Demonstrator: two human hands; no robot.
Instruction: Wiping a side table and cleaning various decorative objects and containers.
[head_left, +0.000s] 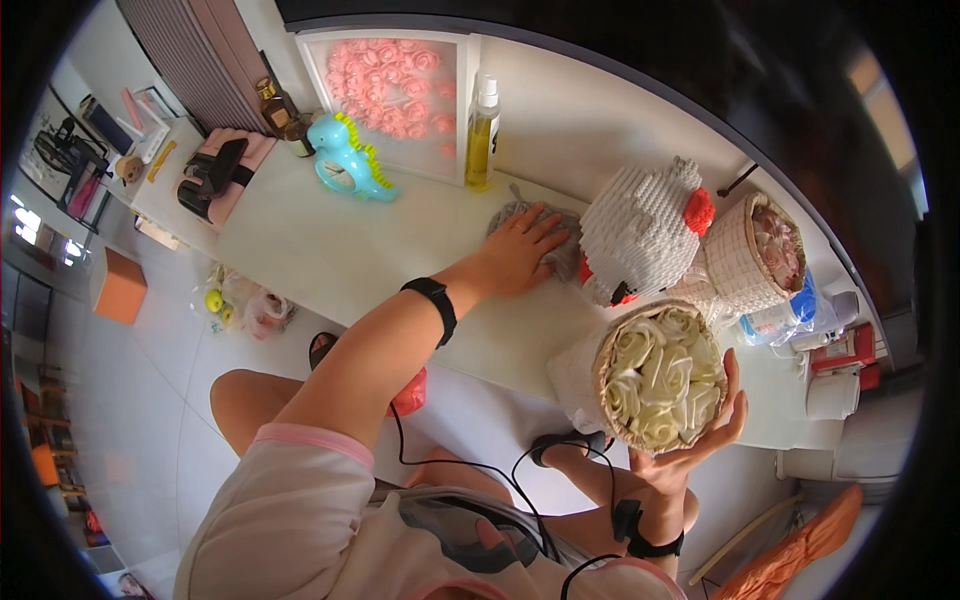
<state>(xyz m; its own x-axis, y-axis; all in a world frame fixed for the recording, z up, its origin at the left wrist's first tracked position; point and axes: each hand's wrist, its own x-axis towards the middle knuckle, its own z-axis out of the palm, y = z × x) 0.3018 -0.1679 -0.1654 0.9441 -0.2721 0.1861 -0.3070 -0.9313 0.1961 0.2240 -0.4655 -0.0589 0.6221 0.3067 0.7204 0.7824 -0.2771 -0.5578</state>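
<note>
My left hand (525, 251) lies flat with spread fingers on a crumpled grey cloth (571, 225), pressing it against the white tabletop (405, 247). Part of the cloth is hidden under the palm. In my right hand (694, 450) is a round woven flower pot (581, 382) of cream artificial roses (664, 367), tilted so the blooms face up at me. Its fingers curl around the rim from the right and below. Just beyond the pot stands a white figure of folded paper pieces (637, 225) with red parts.
Behind stand another woven pot (742, 262) with pink flowers, a spray bottle of yellow liquid (482, 142), a white frame (465, 90) with pink roses and a blue dinosaur clock (345, 161). Plastic-wrapped bottles (795, 315) crowd the right. A black cable (465, 461) crosses my lap.
</note>
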